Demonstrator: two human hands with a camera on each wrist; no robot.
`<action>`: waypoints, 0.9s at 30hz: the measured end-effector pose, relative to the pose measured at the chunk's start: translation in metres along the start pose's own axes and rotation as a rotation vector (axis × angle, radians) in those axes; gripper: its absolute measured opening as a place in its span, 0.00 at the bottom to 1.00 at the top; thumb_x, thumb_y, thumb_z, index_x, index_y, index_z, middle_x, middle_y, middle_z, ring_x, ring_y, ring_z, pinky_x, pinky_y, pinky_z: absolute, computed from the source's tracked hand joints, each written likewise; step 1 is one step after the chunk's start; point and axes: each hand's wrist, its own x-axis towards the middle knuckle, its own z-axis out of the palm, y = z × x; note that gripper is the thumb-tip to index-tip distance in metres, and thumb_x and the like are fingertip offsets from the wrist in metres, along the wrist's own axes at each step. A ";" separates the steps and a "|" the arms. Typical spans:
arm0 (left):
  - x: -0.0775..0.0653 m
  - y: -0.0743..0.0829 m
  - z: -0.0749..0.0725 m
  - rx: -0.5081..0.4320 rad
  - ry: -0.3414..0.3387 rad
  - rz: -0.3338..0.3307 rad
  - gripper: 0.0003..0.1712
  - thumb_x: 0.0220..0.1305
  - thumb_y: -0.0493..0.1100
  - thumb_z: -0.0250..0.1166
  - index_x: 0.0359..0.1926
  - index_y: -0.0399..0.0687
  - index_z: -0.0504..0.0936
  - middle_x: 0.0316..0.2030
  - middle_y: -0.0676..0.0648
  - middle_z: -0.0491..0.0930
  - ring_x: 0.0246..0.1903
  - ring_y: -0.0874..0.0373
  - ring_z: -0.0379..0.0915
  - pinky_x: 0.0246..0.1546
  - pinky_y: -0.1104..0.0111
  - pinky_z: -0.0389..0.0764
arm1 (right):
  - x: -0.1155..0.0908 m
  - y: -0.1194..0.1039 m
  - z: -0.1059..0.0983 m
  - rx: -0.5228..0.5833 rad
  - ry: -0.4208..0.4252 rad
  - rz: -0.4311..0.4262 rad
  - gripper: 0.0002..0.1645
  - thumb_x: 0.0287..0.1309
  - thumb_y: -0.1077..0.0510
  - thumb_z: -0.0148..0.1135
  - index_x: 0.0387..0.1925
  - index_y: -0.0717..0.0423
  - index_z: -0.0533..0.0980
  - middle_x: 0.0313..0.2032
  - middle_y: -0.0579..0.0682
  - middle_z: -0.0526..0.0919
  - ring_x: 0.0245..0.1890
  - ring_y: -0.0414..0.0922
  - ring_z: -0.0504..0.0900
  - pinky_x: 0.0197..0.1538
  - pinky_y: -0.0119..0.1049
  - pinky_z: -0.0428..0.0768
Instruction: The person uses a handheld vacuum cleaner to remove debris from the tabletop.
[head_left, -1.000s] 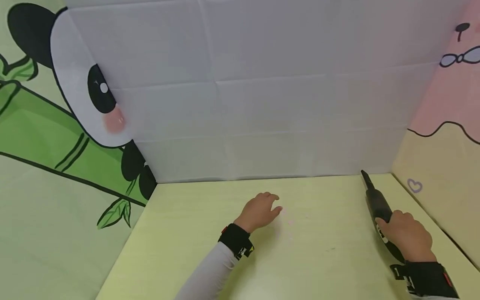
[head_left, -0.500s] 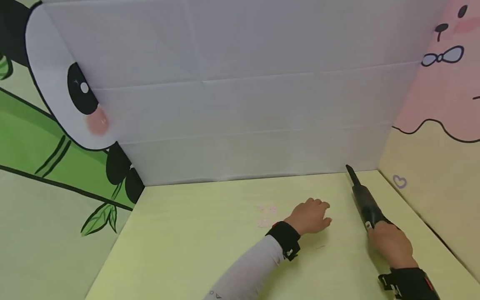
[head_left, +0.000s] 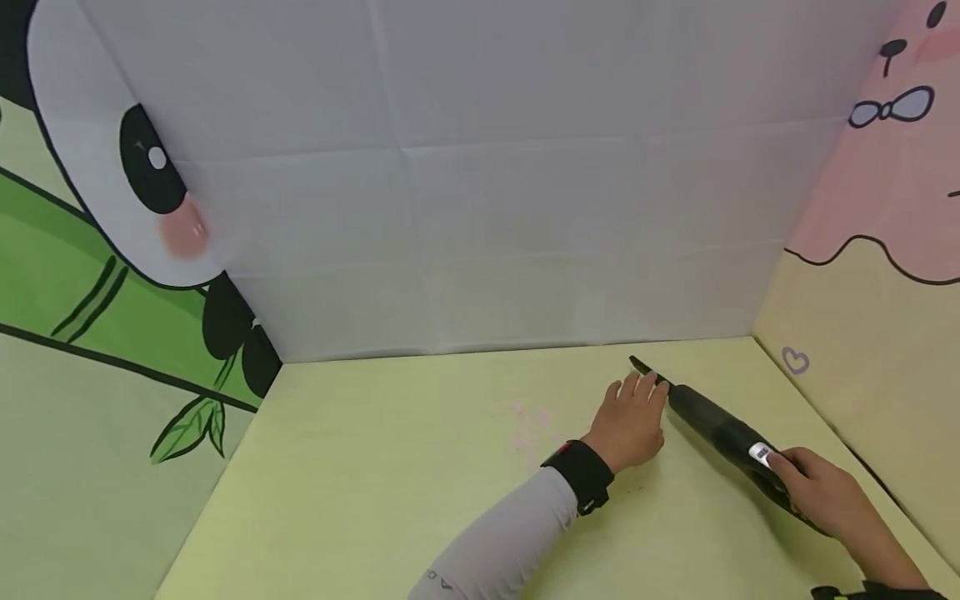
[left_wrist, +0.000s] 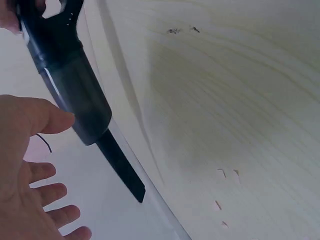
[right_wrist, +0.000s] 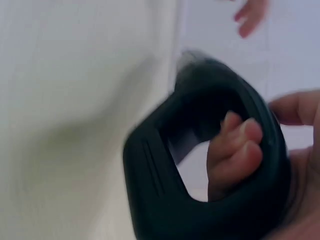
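Note:
My right hand (head_left: 825, 496) grips the loop handle of a black handheld vacuum cleaner (head_left: 712, 421). In the right wrist view, its fingers (right_wrist: 235, 157) curl through the dark handle (right_wrist: 150, 175). The vacuum points up and left above the table, its narrow nozzle (left_wrist: 122, 167) partly behind my left hand (head_left: 628, 427) in the head view. Seen from the left wrist, the fingers of my left hand (left_wrist: 22, 150) are spread beside the vacuum body, holding nothing. Small pink scraps (head_left: 528, 429) lie on the table left of that hand.
The pale yellow table (head_left: 360, 492) meets a white wall sheet (head_left: 465, 250) at the back. A yellow and pink side panel (head_left: 862, 358) closes the right, and a panda print (head_left: 105, 192) covers the left. Dark specks (left_wrist: 173, 31) mark the tabletop.
The vacuum has swung so its nozzle points further left, toward my left hand. My left hand has moved right across the table, up to the nozzle.

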 end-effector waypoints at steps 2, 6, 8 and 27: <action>0.000 -0.001 0.004 0.001 0.009 -0.013 0.37 0.72 0.60 0.59 0.76 0.57 0.60 0.74 0.52 0.60 0.75 0.54 0.54 0.72 0.62 0.62 | -0.004 -0.002 -0.010 0.075 -0.087 0.015 0.34 0.80 0.39 0.40 0.55 0.68 0.71 0.24 0.49 0.75 0.23 0.43 0.73 0.28 0.37 0.71; -0.001 -0.003 0.009 0.017 0.016 -0.016 0.34 0.74 0.59 0.57 0.75 0.56 0.63 0.73 0.52 0.62 0.74 0.53 0.55 0.73 0.60 0.61 | -0.005 -0.004 -0.026 0.194 -0.219 0.027 0.31 0.80 0.40 0.42 0.51 0.66 0.72 0.23 0.49 0.71 0.20 0.42 0.70 0.26 0.36 0.73; -0.001 -0.002 0.009 0.021 0.004 -0.004 0.29 0.77 0.56 0.54 0.73 0.55 0.65 0.71 0.52 0.65 0.73 0.54 0.57 0.73 0.60 0.61 | -0.004 -0.005 -0.034 0.214 -0.246 0.032 0.30 0.80 0.41 0.42 0.49 0.65 0.73 0.24 0.49 0.72 0.20 0.42 0.70 0.26 0.36 0.74; -0.004 0.036 0.016 -0.105 -0.116 -0.013 0.16 0.77 0.54 0.50 0.55 0.55 0.77 0.50 0.57 0.77 0.55 0.63 0.71 0.60 0.72 0.70 | -0.008 0.015 -0.075 0.200 -0.413 0.162 0.37 0.81 0.44 0.40 0.58 0.80 0.65 0.26 0.47 0.75 0.17 0.38 0.70 0.25 0.35 0.74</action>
